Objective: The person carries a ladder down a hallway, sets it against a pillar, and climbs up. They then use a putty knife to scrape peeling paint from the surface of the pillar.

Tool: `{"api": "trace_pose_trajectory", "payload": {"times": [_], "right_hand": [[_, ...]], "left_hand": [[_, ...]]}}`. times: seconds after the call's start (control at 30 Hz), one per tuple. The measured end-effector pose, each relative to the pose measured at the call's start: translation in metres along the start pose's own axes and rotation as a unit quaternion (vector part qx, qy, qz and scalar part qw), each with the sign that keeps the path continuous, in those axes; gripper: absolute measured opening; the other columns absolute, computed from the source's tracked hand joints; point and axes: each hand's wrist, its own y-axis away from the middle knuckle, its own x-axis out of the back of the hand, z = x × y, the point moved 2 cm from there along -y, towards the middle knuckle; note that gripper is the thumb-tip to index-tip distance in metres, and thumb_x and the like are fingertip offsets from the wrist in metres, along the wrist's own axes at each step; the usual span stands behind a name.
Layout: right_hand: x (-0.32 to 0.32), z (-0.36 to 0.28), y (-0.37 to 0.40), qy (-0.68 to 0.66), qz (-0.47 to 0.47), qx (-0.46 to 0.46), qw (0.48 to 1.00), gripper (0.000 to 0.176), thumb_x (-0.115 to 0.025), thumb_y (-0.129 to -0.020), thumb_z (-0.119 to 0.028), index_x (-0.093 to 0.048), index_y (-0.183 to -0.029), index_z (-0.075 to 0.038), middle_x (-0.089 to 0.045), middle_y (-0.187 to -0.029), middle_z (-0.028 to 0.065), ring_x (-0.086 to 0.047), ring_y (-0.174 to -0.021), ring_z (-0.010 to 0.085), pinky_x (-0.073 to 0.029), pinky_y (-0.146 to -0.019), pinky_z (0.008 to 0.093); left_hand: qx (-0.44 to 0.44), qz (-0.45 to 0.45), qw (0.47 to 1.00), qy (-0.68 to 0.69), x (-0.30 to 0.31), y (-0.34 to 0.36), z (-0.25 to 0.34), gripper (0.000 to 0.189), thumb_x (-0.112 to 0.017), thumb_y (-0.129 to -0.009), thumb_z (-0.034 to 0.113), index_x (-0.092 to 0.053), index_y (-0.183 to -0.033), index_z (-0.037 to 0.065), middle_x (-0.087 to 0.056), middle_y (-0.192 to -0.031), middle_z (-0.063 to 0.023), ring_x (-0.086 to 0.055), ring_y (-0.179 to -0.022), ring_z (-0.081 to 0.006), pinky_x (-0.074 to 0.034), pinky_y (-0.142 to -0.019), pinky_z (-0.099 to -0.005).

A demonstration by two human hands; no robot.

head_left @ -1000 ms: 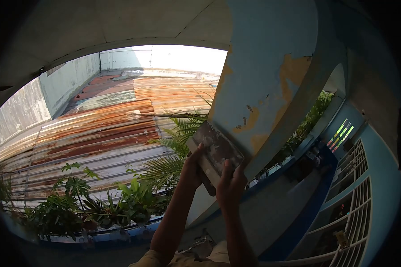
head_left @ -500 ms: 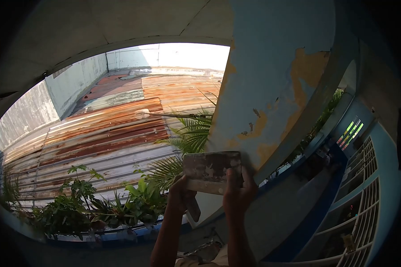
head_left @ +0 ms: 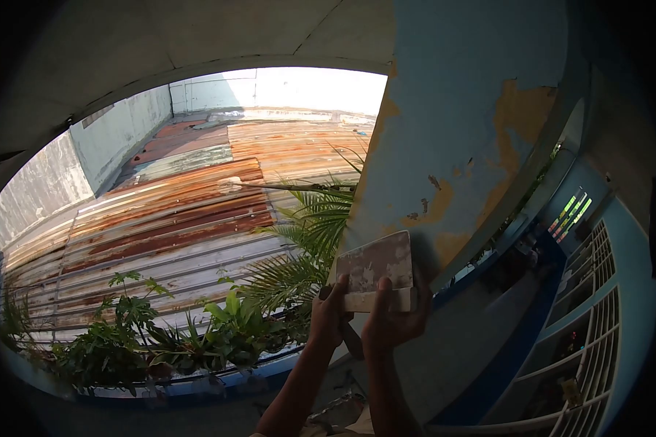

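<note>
scraper (head_left: 375,264): dull grey blade blotched with white and rust-brown smears, pale strip along its lower edge. wall (head_left: 459,109) pale blue, mottled with ochre-orange patches and small dark flecks. roof (head_left: 175,211) ribbed in rust-orange and off-white bands; plants (head_left: 226,328) green.

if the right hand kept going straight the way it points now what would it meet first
The right hand, shut on the scraper, points up along the blue pillar. Going straight on, it would probably meet the peeled orange patch first, though depth is unclear.
</note>
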Motion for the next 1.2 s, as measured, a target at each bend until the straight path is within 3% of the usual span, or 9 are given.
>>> {"api": "trace_pose_trajectory", "payload": {"times": [0.17,0.4,0.47,0.7,0.77,0.93,1.03,1.13,1.2], "right_hand": [[0.007,0.0,-0.018,0.115,-0.023,0.052,0.992,0.026,-0.076,-0.092,-0.01,-0.065,-0.105,0.009,-0.07,-0.098,0.0126,-0.071,-0.081,0.0177,-0.06,-0.069,0.0326],[0.002,-0.022,-0.032,0.246,-0.038,0.081,0.965,0.028,-0.069,-0.091,-0.007,-0.061,-0.114,0.007,-0.07,-0.097,0.0173,-0.076,-0.087,0.0321,-0.062,-0.07,0.0414],[-0.014,-0.018,-0.034,0.284,-0.037,0.115,0.951,0.031,-0.069,-0.09,-0.008,-0.059,-0.116,0.006,-0.07,-0.097,0.0184,-0.076,-0.086,0.034,-0.062,-0.07,0.0418],[-0.022,-0.009,-0.041,0.307,-0.05,0.112,0.944,0.033,-0.069,-0.086,-0.01,-0.059,-0.115,0.001,-0.068,-0.087,0.0191,-0.072,-0.08,0.0406,-0.059,-0.068,0.0447],[-0.04,-0.004,-0.047,0.367,-0.017,0.225,0.902,0.035,-0.069,-0.086,-0.011,-0.058,-0.116,0.001,-0.069,-0.087,0.0191,-0.072,-0.077,0.0407,-0.059,-0.064,0.045],[-0.019,-0.014,-0.029,0.267,-0.025,0.105,0.958,0.034,-0.066,-0.087,-0.012,-0.058,-0.118,0.001,-0.068,-0.092,0.0183,-0.07,-0.078,0.0422,-0.057,-0.069,0.0462],[-0.037,-0.006,-0.037,0.344,0.008,0.237,0.908,0.036,-0.068,-0.086,-0.01,-0.058,-0.118,0.0,-0.069,-0.095,0.0191,-0.071,-0.08,0.0418,-0.058,-0.068,0.0463],[-0.031,-0.01,-0.033,0.308,-0.02,0.136,0.942,0.034,-0.067,-0.087,-0.01,-0.059,-0.118,0.0,-0.069,-0.098,0.0189,-0.071,-0.085,0.0417,-0.058,-0.075,0.0474],[-0.032,-0.007,-0.036,0.242,-0.014,0.068,0.968,0.033,-0.066,-0.087,-0.011,-0.06,-0.118,0.0,-0.069,-0.098,0.0185,-0.07,-0.086,0.0417,-0.057,-0.077,0.0477]], "left_hand": [[0.036,-0.011,0.999,0.017,-0.02,0.029,-0.008,0.035,-0.071,-0.098,0.044,-0.058,-0.088,0.014,-0.049,-0.069,0.0041,-0.045,-0.052,-0.0066,-0.036,-0.046,-0.0249],[0.131,-0.028,0.991,0.012,-0.028,0.048,-0.003,0.035,-0.07,-0.099,0.044,-0.055,-0.09,0.013,-0.05,-0.069,0.0028,-0.043,-0.049,-0.0071,-0.033,-0.044,-0.0256],[0.178,-0.048,0.974,0.13,-0.03,0.034,-0.012,0.031,-0.068,-0.1,0.042,-0.055,-0.098,0.013,-0.053,-0.07,0.0017,-0.042,-0.048,-0.0067,-0.033,-0.043,-0.0247],[0.175,-0.093,0.969,0.15,-0.029,0.03,-0.014,0.03,-0.068,-0.1,0.04,-0.057,-0.103,0.012,-0.057,-0.072,-0.0009,-0.044,-0.047,-0.0063,-0.034,-0.043,-0.0231],[0.188,-0.099,0.963,0.166,-0.026,0.013,-0.017,0.029,-0.069,-0.1,0.039,-0.058,-0.101,0.012,-0.059,-0.073,-0.0015,-0.045,-0.048,-0.0068,-0.035,-0.043,-0.0229],[0.165,-0.086,0.973,0.138,-0.019,0.018,-0.012,0.03,-0.068,-0.1,0.039,-0.059,-0.111,0.012,-0.06,-0.072,-0.003,-0.048,-0.048,-0.0093,-0.039,-0.045,-0.0249],[0.192,-0.059,0.968,0.151,-0.03,0.014,-0.006,0.033,-0.068,-0.1,0.039,-0.06,-0.118,0.012,-0.063,-0.073,-0.0041,-0.051,-0.048,-0.0105,-0.039,-0.044,-0.0259],[0.168,-0.143,0.96,0.171,-0.008,-0.009,-0.015,0.037,-0.067,-0.1,0.039,-0.061,-0.123,0.01,-0.062,-0.071,-0.0045,-0.052,-0.048,-0.0119,-0.041,-0.044,-0.029],[0.167,-0.11,0.969,0.143,-0.01,0.004,-0.022,0.037,-0.067,-0.1,0.039,-0.06,-0.122,0.01,-0.063,-0.071,-0.0046,-0.053,-0.049,-0.012,-0.043,-0.045,-0.03]]}}
